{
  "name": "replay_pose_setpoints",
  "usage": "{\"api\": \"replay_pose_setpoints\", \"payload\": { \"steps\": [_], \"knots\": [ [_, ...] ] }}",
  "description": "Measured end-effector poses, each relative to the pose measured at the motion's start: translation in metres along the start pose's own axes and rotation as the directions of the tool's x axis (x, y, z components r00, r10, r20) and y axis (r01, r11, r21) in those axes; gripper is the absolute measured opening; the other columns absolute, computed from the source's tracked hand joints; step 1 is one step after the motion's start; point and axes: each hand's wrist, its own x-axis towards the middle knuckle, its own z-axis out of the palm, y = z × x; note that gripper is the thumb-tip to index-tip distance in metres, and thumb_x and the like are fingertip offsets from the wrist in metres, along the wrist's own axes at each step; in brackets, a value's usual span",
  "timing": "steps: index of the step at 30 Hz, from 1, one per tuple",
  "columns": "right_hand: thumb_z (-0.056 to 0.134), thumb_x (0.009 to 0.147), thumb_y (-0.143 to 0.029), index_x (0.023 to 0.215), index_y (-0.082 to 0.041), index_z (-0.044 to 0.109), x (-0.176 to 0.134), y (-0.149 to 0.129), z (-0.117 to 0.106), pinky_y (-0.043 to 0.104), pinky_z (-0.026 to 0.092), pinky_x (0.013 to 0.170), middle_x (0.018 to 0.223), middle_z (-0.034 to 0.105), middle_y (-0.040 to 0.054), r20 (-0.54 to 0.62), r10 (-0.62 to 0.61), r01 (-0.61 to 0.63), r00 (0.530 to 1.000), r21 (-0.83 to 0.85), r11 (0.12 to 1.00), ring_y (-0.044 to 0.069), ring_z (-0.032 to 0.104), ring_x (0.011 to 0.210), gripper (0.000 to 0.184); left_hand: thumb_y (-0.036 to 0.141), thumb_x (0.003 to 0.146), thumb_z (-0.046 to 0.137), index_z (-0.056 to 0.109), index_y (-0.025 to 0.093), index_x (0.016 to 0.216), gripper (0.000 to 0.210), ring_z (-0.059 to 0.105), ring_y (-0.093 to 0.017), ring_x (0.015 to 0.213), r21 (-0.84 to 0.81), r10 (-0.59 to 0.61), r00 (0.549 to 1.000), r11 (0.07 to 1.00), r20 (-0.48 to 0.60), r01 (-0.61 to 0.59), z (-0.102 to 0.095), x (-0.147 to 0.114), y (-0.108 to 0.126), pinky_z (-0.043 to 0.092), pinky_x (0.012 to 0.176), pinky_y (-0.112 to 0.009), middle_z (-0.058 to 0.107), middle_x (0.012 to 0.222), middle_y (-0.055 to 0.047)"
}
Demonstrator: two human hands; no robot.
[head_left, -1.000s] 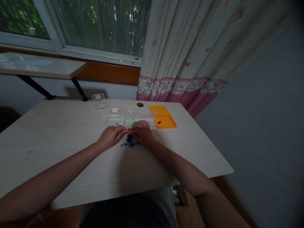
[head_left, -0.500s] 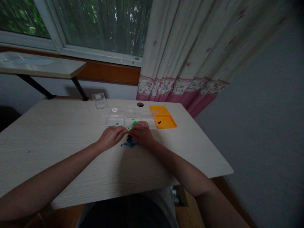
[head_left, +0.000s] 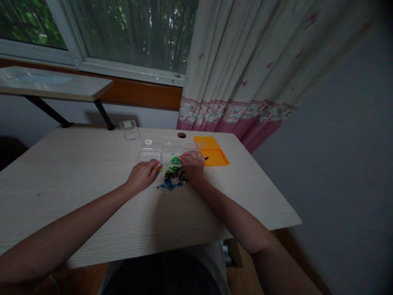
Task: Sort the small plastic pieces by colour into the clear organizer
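My left hand (head_left: pixel 143 175) is closed in a pinch beside the pile, with a small yellow piece (head_left: pixel 160 169) showing at its fingertips. My right hand (head_left: pixel 193 164) has its thumb and fingers closed over the green pieces (head_left: pixel 175 160); whatever they hold is hidden. Between and below the hands lies a loose heap of small blue pieces (head_left: pixel 170 186), dark pieces and a few yellow ones, like tiny building bricks. A clear plastic compartment box (head_left: pixel 149 155) stands behind the hands, its lid raised; green pieces lie in its middle compartment.
An orange tray (head_left: pixel 211 143) with a dark piece (head_left: pixel 206 158) in it lies at the right. A small clear box (head_left: pixel 130 133) stands open at the back left, near a shelf leg (head_left: pixel 104 115). The table has a round cable hole (head_left: pixel 181 135).
My hands, which met above the pile, have come apart. The right hand moved right and away from me, the left slightly left. More of the green and dark pieces now shows.
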Motion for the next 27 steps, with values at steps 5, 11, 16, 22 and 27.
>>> {"api": "replay_pose_setpoints", "payload": {
  "steps": [5, 11, 16, 22, 27],
  "knots": [
    [0.062, 0.089, -0.032, 0.087, -0.025, 0.074, 0.0005, 0.0018, 0.0025, 0.036, 0.034, 0.089, 0.093, 0.07, 0.0026, 0.016, -0.008, 0.008, 1.0, -0.009, 1.0, 0.019, 0.053, 0.096, 0.014, 0.039, 0.101, 0.025, 0.063, 0.023, 0.099, 0.041, 0.067, -0.021, 0.076, 0.023, -0.005, 1.0, 1.0, 0.007, 0.004, -0.0016, -0.0001, 0.0004, 0.044, 0.067, -0.029, 0.072, 0.083, -0.004],
    [0.06, 0.091, -0.033, 0.085, -0.025, 0.073, 0.0005, 0.0028, 0.0035, 0.036, 0.036, 0.088, 0.092, 0.069, 0.0034, -0.004, -0.036, 0.036, 0.999, -0.015, 0.999, 0.019, 0.053, 0.094, 0.016, 0.039, 0.096, 0.039, 0.063, 0.021, 0.102, 0.031, 0.068, -0.023, 0.078, 0.104, 0.076, 0.997, 0.992, 0.019, -0.078, -0.0008, -0.0012, 0.0022, 0.047, 0.074, -0.034, 0.072, 0.082, -0.007],
    [0.061, 0.09, -0.03, 0.083, -0.024, 0.073, 0.0001, 0.0022, 0.0036, 0.036, 0.037, 0.087, 0.09, 0.069, 0.0026, -0.005, -0.038, 0.038, 0.999, 0.011, 0.999, 0.019, 0.054, 0.093, 0.014, 0.042, 0.093, 0.044, 0.062, 0.02, 0.108, 0.032, 0.069, -0.025, 0.078, 0.146, 0.103, 0.994, 0.984, 0.028, -0.106, 0.0019, -0.0017, 0.0017, 0.047, 0.077, -0.036, 0.072, 0.082, -0.007],
    [0.061, 0.09, -0.033, 0.084, -0.025, 0.072, 0.0, 0.0038, 0.0053, 0.037, 0.037, 0.088, 0.09, 0.069, 0.0025, 0.02, -0.027, 0.027, 0.999, 0.015, 1.0, 0.02, 0.054, 0.094, 0.016, 0.041, 0.094, 0.043, 0.062, 0.021, 0.103, 0.029, 0.069, -0.025, 0.078, 0.141, 0.114, 0.992, 0.983, 0.054, -0.12, 0.0013, -0.0017, 0.0004, 0.047, 0.075, -0.036, 0.072, 0.082, -0.008],
    [0.06, 0.091, -0.033, 0.084, -0.024, 0.072, 0.0003, 0.0018, 0.0036, 0.037, 0.037, 0.088, 0.09, 0.069, 0.0023, 0.037, -0.017, 0.017, 0.999, 0.007, 1.0, 0.019, 0.054, 0.094, 0.016, 0.041, 0.094, 0.042, 0.061, 0.022, 0.107, 0.03, 0.069, -0.024, 0.08, 0.145, 0.116, 0.992, 0.982, 0.054, -0.122, 0.001, -0.0018, 0.0001, 0.047, 0.077, -0.036, 0.073, 0.083, -0.007]
  ]
}}
